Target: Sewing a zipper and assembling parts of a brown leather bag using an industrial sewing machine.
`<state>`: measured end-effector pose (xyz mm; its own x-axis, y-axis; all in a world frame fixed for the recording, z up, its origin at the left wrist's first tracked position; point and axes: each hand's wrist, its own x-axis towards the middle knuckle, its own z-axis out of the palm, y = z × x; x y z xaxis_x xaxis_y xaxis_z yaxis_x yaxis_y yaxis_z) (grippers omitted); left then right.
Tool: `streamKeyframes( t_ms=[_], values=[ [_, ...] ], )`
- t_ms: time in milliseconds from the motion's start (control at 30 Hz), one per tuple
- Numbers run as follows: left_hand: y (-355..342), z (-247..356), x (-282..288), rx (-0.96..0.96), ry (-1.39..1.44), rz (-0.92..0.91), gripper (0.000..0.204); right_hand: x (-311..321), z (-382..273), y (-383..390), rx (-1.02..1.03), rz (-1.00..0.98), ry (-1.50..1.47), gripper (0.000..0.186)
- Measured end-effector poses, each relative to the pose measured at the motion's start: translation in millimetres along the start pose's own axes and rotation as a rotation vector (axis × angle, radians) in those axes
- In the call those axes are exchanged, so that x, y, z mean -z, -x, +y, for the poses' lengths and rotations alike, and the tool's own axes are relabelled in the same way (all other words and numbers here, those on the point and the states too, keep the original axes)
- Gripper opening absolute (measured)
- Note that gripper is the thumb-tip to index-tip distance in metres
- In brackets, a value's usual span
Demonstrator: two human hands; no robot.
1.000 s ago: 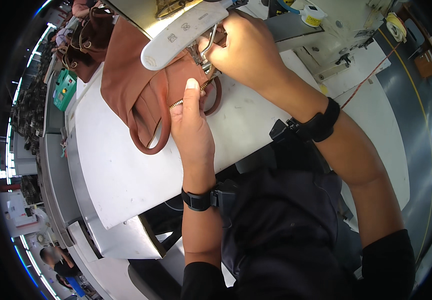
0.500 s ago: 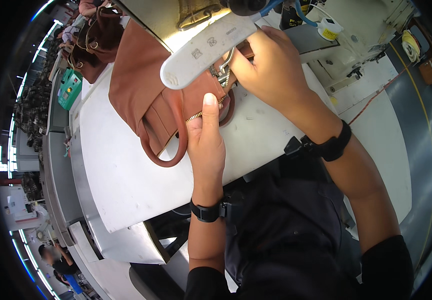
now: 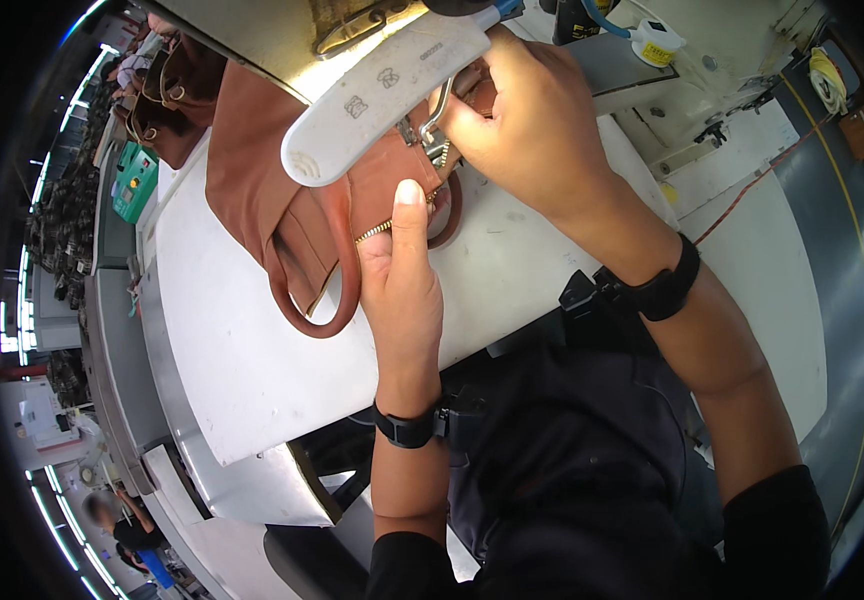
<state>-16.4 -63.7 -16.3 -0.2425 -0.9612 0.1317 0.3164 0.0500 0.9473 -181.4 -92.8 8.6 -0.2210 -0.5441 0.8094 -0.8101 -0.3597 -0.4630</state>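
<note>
A brown handbag (image 3: 252,170) with a rounded handle (image 3: 345,275) lies under the head of a sewing machine. My left hand (image 3: 402,255) pinches the bag's edge by a metal-toothed zipper (image 3: 376,230), thumb on top and fingers beneath. Close to the metal presser foot (image 3: 435,125), my right hand (image 3: 542,130) grips the far part of the same bag; its fingertips are partly hidden. A long white machine part (image 3: 382,100) hangs over the bag and covers some of it.
More dark brown bags (image 3: 177,95) lie at the far left beside a green box (image 3: 135,182). The white worktable (image 3: 252,370) reaches toward me. At the upper right stands a small white container (image 3: 655,45). A person (image 3: 132,530) is at the lower left.
The bag, the machine and both hands appear slightly further left in the picture. Both hands keep their hold on the bag.
</note>
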Motion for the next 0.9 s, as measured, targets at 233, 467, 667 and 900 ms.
streamKeyframes(
  t_ms=[233, 467, 667, 900],
  values=[
    [1.9, -3.5, 2.8, -0.021, -0.004, -0.026, 0.033, 1.4, 0.9, 0.2, 0.008, -0.018, -0.026, 0.021],
    [3.3, -1.0, -1.4, -0.065, -0.056, -0.017, 0.033, 0.5, 1.4, -0.4, 0.064, 0.032, 0.006, 0.021],
    [4.2, 2.4, -0.9, -0.042, -0.049, -0.002, 0.032, -0.3, -1.6, 0.8, 0.058, 0.034, 0.019, 0.021],
    [4.9, -0.5, 0.4, -0.029, -0.053, 0.0, 0.03, 2.1, -2.0, 0.8, 0.047, 0.051, 0.001, 0.023]
  ],
)
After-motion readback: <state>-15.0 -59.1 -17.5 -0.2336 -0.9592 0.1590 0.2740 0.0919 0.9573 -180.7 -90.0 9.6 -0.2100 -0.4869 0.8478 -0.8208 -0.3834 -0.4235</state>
